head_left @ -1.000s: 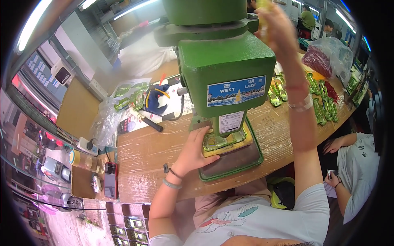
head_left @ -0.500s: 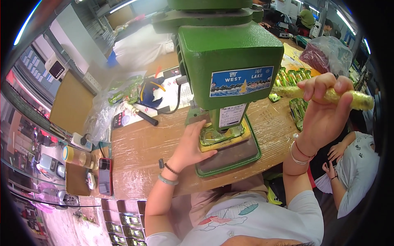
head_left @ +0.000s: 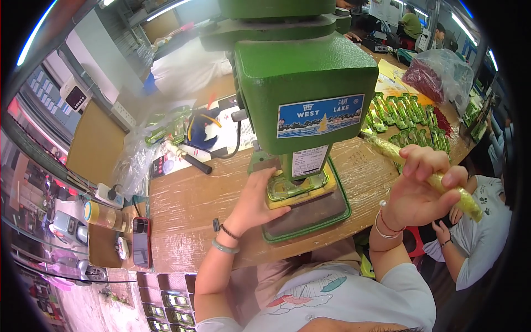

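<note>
The left hand is lying open-fingered against the metal part on the base of the green press near the table's front edge, apparently steadying it, while the right hand is gripping a yellow-green stick clear of the table.

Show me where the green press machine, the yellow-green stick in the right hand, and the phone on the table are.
green press machine (head_left: 304, 72), head view, front of its green head.
yellow-green stick (head_left: 467, 202), head view, free end past the fingers.
phone (head_left: 140, 241), head view, middle of its dark face.
</note>
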Available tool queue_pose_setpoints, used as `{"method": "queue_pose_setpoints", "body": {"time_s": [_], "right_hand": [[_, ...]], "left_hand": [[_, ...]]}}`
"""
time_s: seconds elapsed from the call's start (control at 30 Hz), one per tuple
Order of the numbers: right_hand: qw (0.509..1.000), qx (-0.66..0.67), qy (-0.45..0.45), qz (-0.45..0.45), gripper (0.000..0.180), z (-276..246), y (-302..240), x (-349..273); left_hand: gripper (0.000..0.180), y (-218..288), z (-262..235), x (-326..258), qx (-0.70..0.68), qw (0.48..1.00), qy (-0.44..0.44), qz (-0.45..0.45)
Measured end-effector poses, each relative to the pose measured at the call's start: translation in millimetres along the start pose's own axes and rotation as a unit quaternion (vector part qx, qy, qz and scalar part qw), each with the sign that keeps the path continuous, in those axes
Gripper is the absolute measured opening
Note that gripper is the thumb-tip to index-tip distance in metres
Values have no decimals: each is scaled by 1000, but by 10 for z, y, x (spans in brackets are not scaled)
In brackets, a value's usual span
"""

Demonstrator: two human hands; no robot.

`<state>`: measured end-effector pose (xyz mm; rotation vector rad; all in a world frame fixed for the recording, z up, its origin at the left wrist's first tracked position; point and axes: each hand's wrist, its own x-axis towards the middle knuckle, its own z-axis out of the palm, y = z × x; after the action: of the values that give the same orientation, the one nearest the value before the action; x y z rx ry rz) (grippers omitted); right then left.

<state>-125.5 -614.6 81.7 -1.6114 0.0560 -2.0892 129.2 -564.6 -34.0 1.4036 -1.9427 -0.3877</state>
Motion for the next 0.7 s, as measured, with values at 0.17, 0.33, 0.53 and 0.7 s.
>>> {"method": "queue_pose_setpoints", "body": {"time_s": [0.17,0.33,0.53,0.7], "right_hand": [[1000,2,14,-20,34,-40,30,-114],[997,66,-48,-3,33,-55,99,118],[994,64,-42,78,27,122,182,649],[996,59,-33,58,29,124,192,604]], "left_hand": [[82,29,-6,20,-1,1000,0,2],[82,-29,-37,45,-13,1000,-3,3],[81,-49,65,56,-10,1000,14,10],[79,-23,123,109,-19,999,16,26]]}}
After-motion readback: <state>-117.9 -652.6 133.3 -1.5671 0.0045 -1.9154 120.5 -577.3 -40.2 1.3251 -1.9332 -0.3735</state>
